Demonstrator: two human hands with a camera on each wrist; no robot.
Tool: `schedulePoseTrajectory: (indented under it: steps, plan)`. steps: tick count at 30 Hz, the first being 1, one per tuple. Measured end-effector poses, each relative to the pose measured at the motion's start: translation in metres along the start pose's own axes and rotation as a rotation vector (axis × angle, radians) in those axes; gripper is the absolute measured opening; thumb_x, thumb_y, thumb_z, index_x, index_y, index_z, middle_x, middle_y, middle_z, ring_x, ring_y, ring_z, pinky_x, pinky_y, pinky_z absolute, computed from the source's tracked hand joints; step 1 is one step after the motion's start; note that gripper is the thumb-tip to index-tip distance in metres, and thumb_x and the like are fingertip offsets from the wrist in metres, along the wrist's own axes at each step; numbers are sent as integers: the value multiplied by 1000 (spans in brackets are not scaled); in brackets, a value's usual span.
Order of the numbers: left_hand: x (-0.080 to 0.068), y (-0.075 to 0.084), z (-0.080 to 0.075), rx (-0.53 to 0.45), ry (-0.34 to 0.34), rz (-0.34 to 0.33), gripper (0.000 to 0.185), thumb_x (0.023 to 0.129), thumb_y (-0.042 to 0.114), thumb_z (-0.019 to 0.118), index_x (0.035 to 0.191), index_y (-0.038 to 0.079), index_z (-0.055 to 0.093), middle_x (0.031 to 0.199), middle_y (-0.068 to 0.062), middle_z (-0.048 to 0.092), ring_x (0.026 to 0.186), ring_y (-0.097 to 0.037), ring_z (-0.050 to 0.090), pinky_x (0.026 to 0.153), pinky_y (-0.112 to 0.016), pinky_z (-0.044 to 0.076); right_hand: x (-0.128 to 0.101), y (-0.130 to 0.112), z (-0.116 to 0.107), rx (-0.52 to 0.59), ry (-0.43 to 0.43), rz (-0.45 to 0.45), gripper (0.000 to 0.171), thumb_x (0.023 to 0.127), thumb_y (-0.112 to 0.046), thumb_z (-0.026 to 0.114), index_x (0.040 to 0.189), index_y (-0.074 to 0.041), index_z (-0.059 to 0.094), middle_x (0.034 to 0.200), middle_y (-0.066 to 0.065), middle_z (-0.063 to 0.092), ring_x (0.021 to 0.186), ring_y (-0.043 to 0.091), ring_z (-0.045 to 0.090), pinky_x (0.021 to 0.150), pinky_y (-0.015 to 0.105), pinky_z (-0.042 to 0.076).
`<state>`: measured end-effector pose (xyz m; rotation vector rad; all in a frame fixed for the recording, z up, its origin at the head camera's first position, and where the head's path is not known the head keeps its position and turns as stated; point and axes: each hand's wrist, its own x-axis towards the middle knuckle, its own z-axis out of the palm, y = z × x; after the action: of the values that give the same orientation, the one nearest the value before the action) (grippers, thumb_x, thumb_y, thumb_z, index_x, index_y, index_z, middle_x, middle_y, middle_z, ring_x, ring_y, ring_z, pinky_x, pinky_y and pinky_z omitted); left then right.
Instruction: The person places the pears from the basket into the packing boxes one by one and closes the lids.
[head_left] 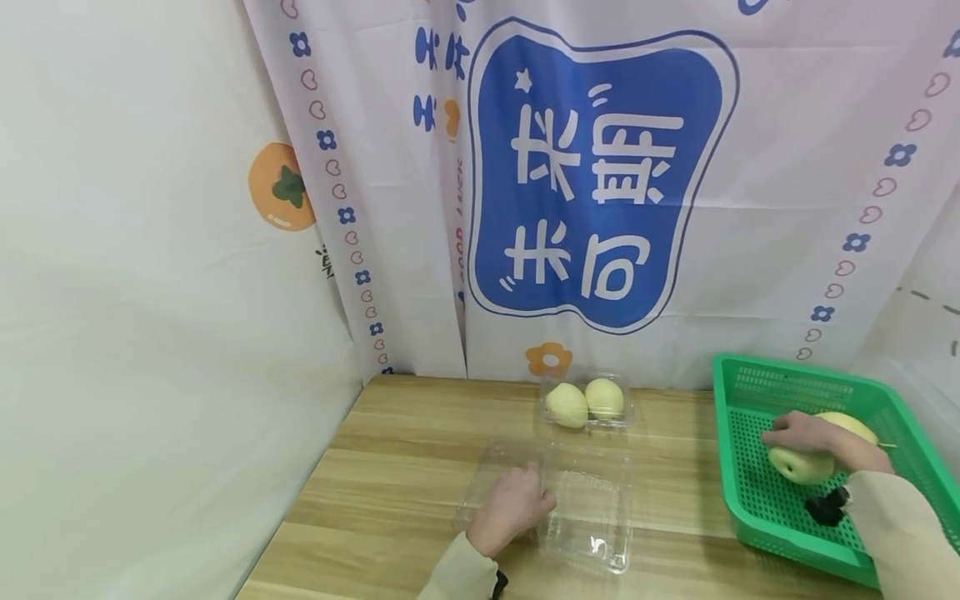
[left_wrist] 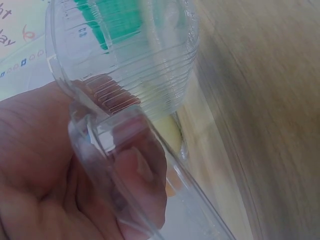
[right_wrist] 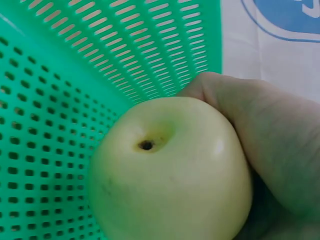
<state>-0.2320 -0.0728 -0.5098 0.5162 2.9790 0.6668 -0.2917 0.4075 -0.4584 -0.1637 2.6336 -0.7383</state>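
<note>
My left hand (head_left: 516,502) rests on the near left part of an open clear plastic clamshell box (head_left: 588,504) on the wooden table. In the left wrist view its fingers (left_wrist: 142,172) curl against the box's rim (left_wrist: 100,130) and show through the plastic. My right hand (head_left: 808,437) is inside the green basket (head_left: 757,392) at the right, gripping a pale yellow-green round fruit (head_left: 801,465) from above. Close up, the fruit (right_wrist: 170,172) shows its dimpled end, with my fingers (right_wrist: 265,135) wrapped round its right side.
A second, closed clear box (head_left: 587,402) with two similar fruits stands at the back of the table (head_left: 390,467), by the printed curtain (head_left: 600,175). Another pale fruit (head_left: 851,422) lies in the basket behind my right hand. White cloth walls the left side.
</note>
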Motion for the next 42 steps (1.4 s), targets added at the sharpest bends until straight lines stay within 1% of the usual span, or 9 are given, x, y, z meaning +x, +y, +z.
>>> schedulePoseTrajectory:
  steps: [5, 9, 13, 16, 19, 26, 32, 35, 42]
  plan:
    - [0, 0, 0, -2, -10, -1, 54, 87, 20, 56, 132, -9, 49, 48, 7, 34, 37, -5, 28, 33, -19, 20, -2, -7, -4, -82, 63, -60, 41, 98, -28, 49, 109, 10, 61, 73, 4, 55, 56, 16, 52, 52, 33, 46]
    - [1, 0, 1, -2, -7, 1, 53, 87, 20, 56, 131, -10, 50, 48, 7, 35, 37, -6, 29, 33, -19, 21, -4, -17, -7, -95, 90, -69, 38, 96, -27, 50, 109, 7, 62, 74, 5, 56, 55, 17, 52, 51, 33, 46]
    - [2, 0, 1, 3, -4, 2, 53, 88, 20, 56, 132, -9, 50, 48, 7, 34, 37, -5, 28, 33, -19, 20, -7, -29, -11, -116, 113, -68, 48, 96, -29, 50, 119, 12, 58, 77, 4, 57, 56, 16, 52, 51, 31, 45]
    - [1, 0, 1, -3, -12, -5, 55, 89, 20, 57, 134, -9, 48, 47, 8, 34, 37, -5, 27, 32, -19, 20, -10, -37, -12, -133, 121, -72, 50, 96, -30, 49, 123, 12, 56, 78, 4, 58, 58, 16, 53, 52, 30, 44]
    - [1, 0, 1, -1, -15, -9, 56, 89, 20, 57, 135, -8, 48, 47, 8, 35, 36, -5, 28, 32, -19, 20, -13, -45, -12, -139, 130, -82, 48, 96, -30, 49, 122, 9, 58, 79, 4, 59, 60, 17, 52, 55, 31, 43]
    - [1, 1, 0, 14, -8, -9, 52, 89, 21, 58, 132, -8, 50, 50, 6, 38, 38, -7, 31, 33, -19, 23, -17, -61, -11, -198, 194, -118, 39, 97, -31, 48, 115, -1, 63, 92, 8, 65, 63, 17, 50, 57, 31, 41]
    - [2, 2, -1, 12, -12, -16, 55, 89, 21, 58, 134, -8, 48, 50, 6, 38, 38, -7, 31, 33, -19, 23, -19, -79, -11, -208, 241, -146, 34, 95, -30, 51, 113, -4, 65, 91, 7, 65, 62, 16, 50, 56, 31, 41]
    - [3, 3, -1, 19, -9, -18, 55, 89, 22, 58, 134, -8, 49, 50, 6, 38, 39, -7, 32, 33, -19, 23, -20, -89, -10, -235, 264, -169, 33, 95, -31, 53, 111, -5, 66, 94, 7, 67, 66, 14, 51, 59, 30, 41]
    - [4, 1, 0, 26, -12, -15, 57, 88, 22, 58, 136, -8, 47, 48, 6, 36, 38, -6, 30, 33, -19, 21, -22, -110, -4, -255, 302, -240, 25, 93, -27, 55, 103, -9, 68, 93, 4, 67, 73, 13, 53, 63, 30, 44]
